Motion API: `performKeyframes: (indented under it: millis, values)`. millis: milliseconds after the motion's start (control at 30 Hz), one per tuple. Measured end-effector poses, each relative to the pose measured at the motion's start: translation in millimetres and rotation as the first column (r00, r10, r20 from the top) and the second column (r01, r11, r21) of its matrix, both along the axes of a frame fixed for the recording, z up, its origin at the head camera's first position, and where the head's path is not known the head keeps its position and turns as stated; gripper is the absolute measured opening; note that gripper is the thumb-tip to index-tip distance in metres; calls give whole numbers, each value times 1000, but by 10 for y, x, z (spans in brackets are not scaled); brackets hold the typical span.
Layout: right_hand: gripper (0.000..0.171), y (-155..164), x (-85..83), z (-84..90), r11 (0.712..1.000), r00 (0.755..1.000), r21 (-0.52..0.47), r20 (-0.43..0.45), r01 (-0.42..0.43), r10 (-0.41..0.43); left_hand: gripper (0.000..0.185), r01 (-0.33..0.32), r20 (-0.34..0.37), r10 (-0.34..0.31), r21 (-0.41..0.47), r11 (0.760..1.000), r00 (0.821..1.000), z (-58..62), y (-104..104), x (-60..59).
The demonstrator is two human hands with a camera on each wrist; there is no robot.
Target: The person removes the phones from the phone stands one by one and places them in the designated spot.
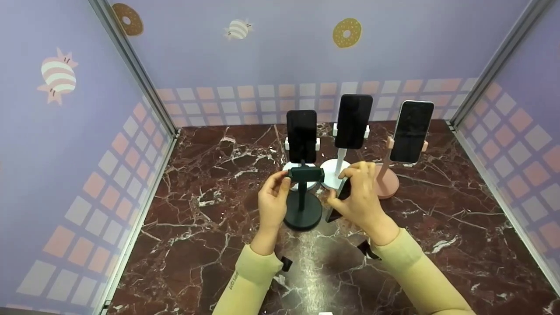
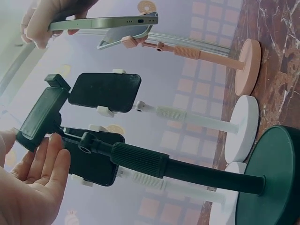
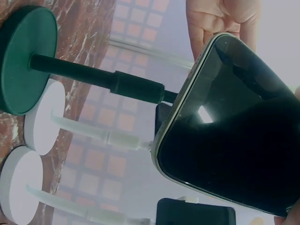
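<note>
A dark green phone stand (image 1: pixel 302 214) stands upright on its round base, its empty clamp (image 1: pixel 306 174) at the top. With thumb and fingers, my left hand (image 1: pixel 272 199) holds the clamp's left end; the left wrist view shows the thumb on one side and fingertips beneath. My right hand (image 1: pixel 363 199) grips a smartphone (image 3: pixel 229 126) by its edges, just right of the green stand and apart from the clamp. The phone's dark screen faces the right wrist camera, and its pale green edge (image 2: pixel 103 22) shows in the left wrist view.
Behind stand two white phone stands (image 1: pixel 336 174) bearing black phones (image 1: pixel 302 135) and a pink stand (image 1: pixel 387 186) bearing a white-edged phone (image 1: pixel 412 131). Patterned panels (image 1: pixel 280 65) enclose the dark red marbled table (image 1: pixel 210 236) at the back and sides.
</note>
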State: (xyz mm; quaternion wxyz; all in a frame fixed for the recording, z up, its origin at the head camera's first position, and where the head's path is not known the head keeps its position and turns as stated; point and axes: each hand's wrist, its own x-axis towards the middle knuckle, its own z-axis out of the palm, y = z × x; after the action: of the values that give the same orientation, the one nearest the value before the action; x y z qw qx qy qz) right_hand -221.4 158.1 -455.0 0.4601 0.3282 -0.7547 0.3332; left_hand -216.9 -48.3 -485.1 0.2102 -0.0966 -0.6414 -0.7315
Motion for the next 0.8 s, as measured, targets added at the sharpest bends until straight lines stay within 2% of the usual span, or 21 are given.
performKeyframes:
  millis: [167, 300, 533, 633, 800]
  values:
    - [37, 60, 4, -87, 999, 999, 12, 39, 34, -34, 37, -44, -15, 44, -5, 999, 999, -63, -11, -48]
    - [39, 113, 19, -168, 997, 993, 33, 97, 65, -68, 29, -67, 3, 67, -5, 998, 998, -144, -16, -103]
    - [44, 198, 12, -323, 985, 968, 99, 195, 141, -158, 42, 2, 61, -1, -8, 1000, 998, -262, 7, -186]
    - [46, 220, 2, -375, 976, 953, 141, 232, 164, -193, 47, 24, 60, -20, -57, 998, 998, -286, 19, -219]
    - [48, 247, -5, -453, 955, 918, 216, 299, 202, -261, 55, 31, 20, -28, -154, 988, 999, -339, 34, -284]
